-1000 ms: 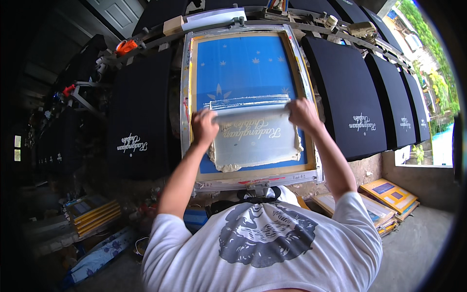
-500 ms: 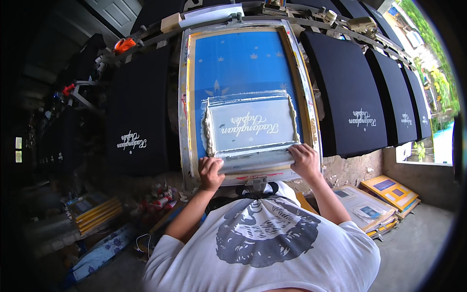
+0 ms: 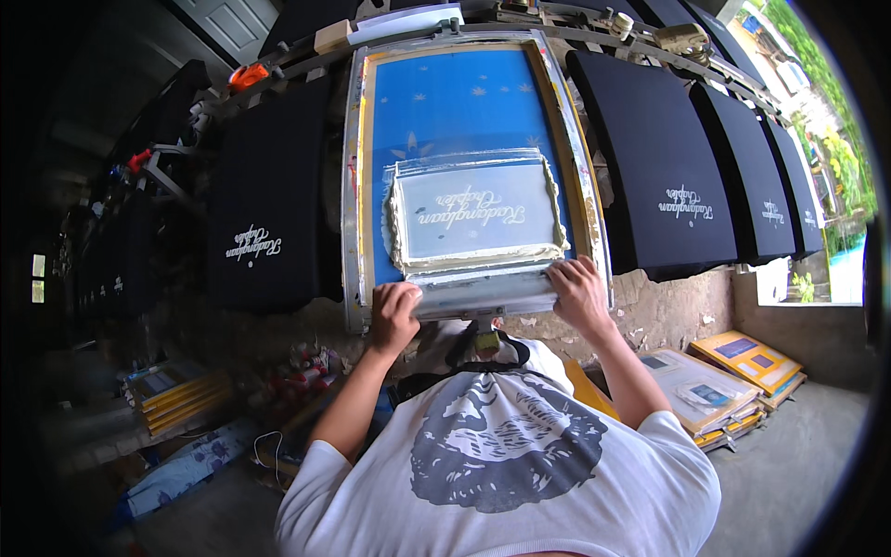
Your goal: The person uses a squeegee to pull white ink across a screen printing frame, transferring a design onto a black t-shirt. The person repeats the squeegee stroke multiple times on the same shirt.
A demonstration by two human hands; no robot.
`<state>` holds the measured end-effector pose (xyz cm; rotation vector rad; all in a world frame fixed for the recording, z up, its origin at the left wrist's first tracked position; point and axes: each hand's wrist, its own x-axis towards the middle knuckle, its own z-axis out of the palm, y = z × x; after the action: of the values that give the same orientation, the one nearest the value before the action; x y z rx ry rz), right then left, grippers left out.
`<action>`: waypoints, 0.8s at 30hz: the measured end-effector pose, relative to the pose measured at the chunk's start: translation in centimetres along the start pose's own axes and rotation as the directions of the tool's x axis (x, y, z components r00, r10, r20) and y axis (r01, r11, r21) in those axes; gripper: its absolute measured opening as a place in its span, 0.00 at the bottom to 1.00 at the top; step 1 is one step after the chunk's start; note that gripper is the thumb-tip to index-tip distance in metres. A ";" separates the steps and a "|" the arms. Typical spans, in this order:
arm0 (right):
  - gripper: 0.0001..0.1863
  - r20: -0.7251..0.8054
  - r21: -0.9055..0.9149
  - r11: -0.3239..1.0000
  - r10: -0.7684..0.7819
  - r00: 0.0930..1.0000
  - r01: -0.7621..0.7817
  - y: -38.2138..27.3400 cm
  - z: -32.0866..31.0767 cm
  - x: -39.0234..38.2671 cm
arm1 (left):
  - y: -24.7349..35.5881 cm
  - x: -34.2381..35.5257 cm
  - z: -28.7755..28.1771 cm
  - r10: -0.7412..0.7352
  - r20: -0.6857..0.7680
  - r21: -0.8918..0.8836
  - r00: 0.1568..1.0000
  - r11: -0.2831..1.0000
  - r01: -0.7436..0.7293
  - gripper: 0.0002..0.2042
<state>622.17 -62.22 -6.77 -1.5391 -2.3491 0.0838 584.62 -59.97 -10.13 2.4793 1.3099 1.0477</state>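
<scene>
A silver-framed printing screen (image 3: 355, 121) with blue mesh (image 3: 455, 102) lies in front of me. A pale rectangle of white script lettering (image 3: 473, 213) sits in the mesh's lower half, bordered by thick white ink (image 3: 552, 186). At the screen's near end, my left hand (image 3: 394, 314) and my right hand (image 3: 577, 295) are closed on either end of a long, pale squeegee (image 3: 478, 290), just below the inked area. My thumbs rest along the squeegee; some fingertips are hidden behind it.
Black fabric-covered boards (image 3: 650, 139) with white script prints stand on both sides along metal rails. An orange tool (image 3: 248, 77) rests at the upper left. Stacked frames (image 3: 742, 367) lean low at right, others (image 3: 181, 399) at left. A bright window opening is at the right.
Both hands have come down toward me with the squeegee, from mid-screen to its near end, uncovering the lettering. Over the last half second the whole screen sits slightly higher in the picture.
</scene>
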 end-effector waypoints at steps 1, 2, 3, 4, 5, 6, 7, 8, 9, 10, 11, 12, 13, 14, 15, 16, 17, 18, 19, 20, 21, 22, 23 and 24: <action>0.25 0.011 0.003 1.000 0.022 1.000 -0.022 -0.8 0.1 -0.9 | 0.2 -0.9 -0.5 0.036 0.025 0.000 0.999 0.999 -0.036 0.19; 0.27 0.021 0.005 0.999 0.046 0.999 -0.046 -1.6 0.1 -1.6 | 0.1 -1.9 -1.1 0.048 0.060 0.007 0.997 0.999 -0.049 0.23; 0.29 0.032 0.006 0.998 0.070 0.997 -0.070 -2.4 0.1 -2.1 | -0.2 -2.8 -1.9 0.029 0.044 0.000 0.999 1.000 -0.029 0.24; 0.32 0.083 0.049 0.992 0.108 0.991 -0.112 -3.1 0.1 -2.7 | -0.6 -3.7 -2.6 0.010 0.028 -0.006 1.000 1.000 -0.010 0.25; 0.32 0.096 0.086 0.988 0.120 0.988 -0.129 -3.8 -0.3 -2.6 | -1.1 -4.2 -3.4 -0.010 0.010 -0.011 1.000 1.000 0.010 0.26; 0.33 0.111 0.124 0.982 0.131 0.985 -0.145 -4.6 -0.7 -2.5 | -2.1 -4.6 -4.3 -0.078 -0.016 0.026 0.997 0.997 0.079 0.27; 0.34 0.126 0.161 0.974 0.141 0.982 -0.161 -5.1 -1.0 -2.1 | -3.0 -4.9 -5.0 -0.178 -0.064 0.002 0.982 0.984 0.179 0.26; 0.34 0.190 0.232 0.947 0.179 0.965 -0.222 -4.9 -1.4 -1.9 | -3.9 -4.9 -5.4 -0.277 -0.141 0.029 0.950 0.958 0.284 0.26; 0.34 0.237 0.283 0.914 0.226 0.945 -0.290 -3.9 -1.3 -2.2 | -5.0 -4.6 -5.8 -0.364 -0.217 0.044 0.906 0.923 0.382 0.27; 0.34 0.165 0.412 0.845 0.298 0.940 -0.340 -2.7 -1.0 -2.4 | -5.9 -4.5 -6.4 -0.462 -0.231 0.091 0.856 0.866 0.492 0.23; 0.35 0.101 0.541 0.757 0.375 0.921 -0.367 -1.7 -0.5 -2.4 | -7.5 -4.7 -6.5 -0.603 -0.193 -0.014 0.774 0.790 0.613 0.21; 0.32 -0.025 0.527 0.744 0.497 0.867 -0.411 -1.1 0.5 -2.5 | -9.7 -5.2 -6.0 -0.723 -0.132 -0.113 0.678 0.691 0.714 0.19; 0.30 -0.149 0.521 0.727 0.594 0.791 -0.448 -0.9 1.2 -2.2 | -11.5 -5.8 -6.1 -0.824 -0.064 -0.200 0.563 0.563 0.802 0.18; 0.25 -0.178 0.313 0.750 0.648 0.740 -0.582 -1.1 1.2 -1.6 | -12.8 -5.9 -6.4 -0.838 -0.036 -0.170 0.544 0.542 0.823 0.16; 0.24 -0.135 0.332 0.681 0.719 0.682 -0.652 -0.4 2.1 -2.1 | -13.3 -5.1 -6.6 -0.872 0.030 -0.208 0.489 0.473 0.856 0.16; 0.24 -0.091 0.349 0.604 0.783 0.616 -0.716 0.5 3.2 -2.6 | -13.7 -4.4 -6.7 -0.896 0.100 -0.239 0.433 0.400 0.885 0.16; 0.24 -0.040 0.363 0.524 0.835 0.549 -0.770 0.2 3.4 -2.1 | -14.2 -4.5 -6.8 -0.915 0.166 -0.262 0.369 0.320 0.911 0.17; 0.23 0.050 0.400 0.426 0.874 0.483 -0.812 -0.2 3.4 -1.9 | -14.8 -4.7 -6.5 -0.908 0.103 -0.219 0.406 0.378 0.900 0.19; 0.22 0.045 0.431 0.428 0.869 0.493 -0.795 -0.2 3.6 -1.3 | -15.1 -5.2 -6.7 -0.914 0.090 -0.243 0.396 0.366 0.898 0.19; 0.21 0.032 0.457 0.422 0.872 0.488 -0.783 0.4 3.7 -1.3 | -14.9 -4.7 -6.5 -0.913 0.092 -0.268 0.396 0.361 0.893 0.19; 0.21 0.019 0.485 0.418 0.873 0.487 -0.768 1.0 3.7 -1.0 | -14.8 -4.2 -6.5 -0.914 0.090 -0.292 0.394 0.354 0.888 0.19; 0.19 0.076 0.531 0.354 0.885 0.460 -0.770 1.9 3.5 -0.8 | -14.7 -3.6 -6.5 -0.918 0.077 -0.291 0.390 0.354 0.889 0.19; 0.19 0.057 0.544 0.371 0.878 0.475 -0.752 1.7 3.2 -0.1 | -14.8 -3.3 -6.9 -0.923 0.055 -0.284 0.381 0.352 0.892 0.19; 0.19 0.037 0.557 0.389 0.871 0.489 -0.734 1.4 2.8 0.4 | -14.9 -2.9 -7.1 -0.928 0.033 -0.278 0.372 0.349 0.895 0.19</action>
<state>622.46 -60.92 -9.63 -2.0715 -0.9884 0.6362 568.95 -54.43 -12.66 1.0502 2.0350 0.9235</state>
